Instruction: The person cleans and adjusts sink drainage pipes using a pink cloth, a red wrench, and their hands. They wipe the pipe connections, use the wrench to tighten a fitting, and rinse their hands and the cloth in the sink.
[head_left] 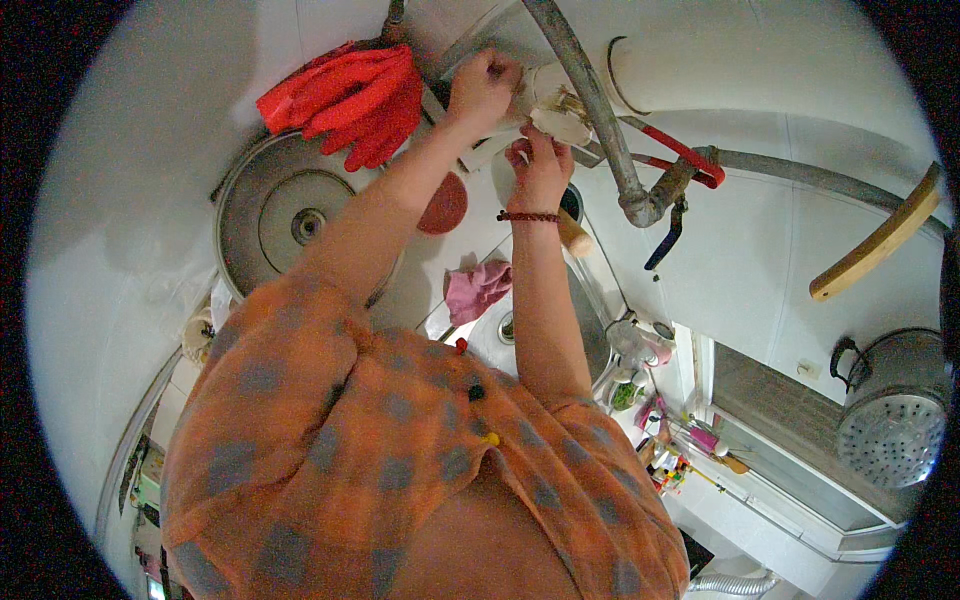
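My left hand (485, 90) is raised by a white pipe (635, 75), its fingers curled; what they hold, if anything, is hidden. Just below and to its right, my right hand (540, 165) has bent fingertips at the lower edge of a cream, cap-like fitting (560, 126) with brownish stains; whether it grips this is unclear. Red rubber gloves (350, 95) hang left of my left hand. A grey metal pipe (590, 100) runs down past the fitting, with red-handled and dark-handled parts near its elbow.
Below are a large round steel pan or lid (262, 215), a red round object (442, 208), a pink cloth (478, 292) and a sink area (585, 320). A wooden handle (870, 245) and perforated steel pot (890, 410) are right, near a window ledge (770, 420) with cluttered utensils.
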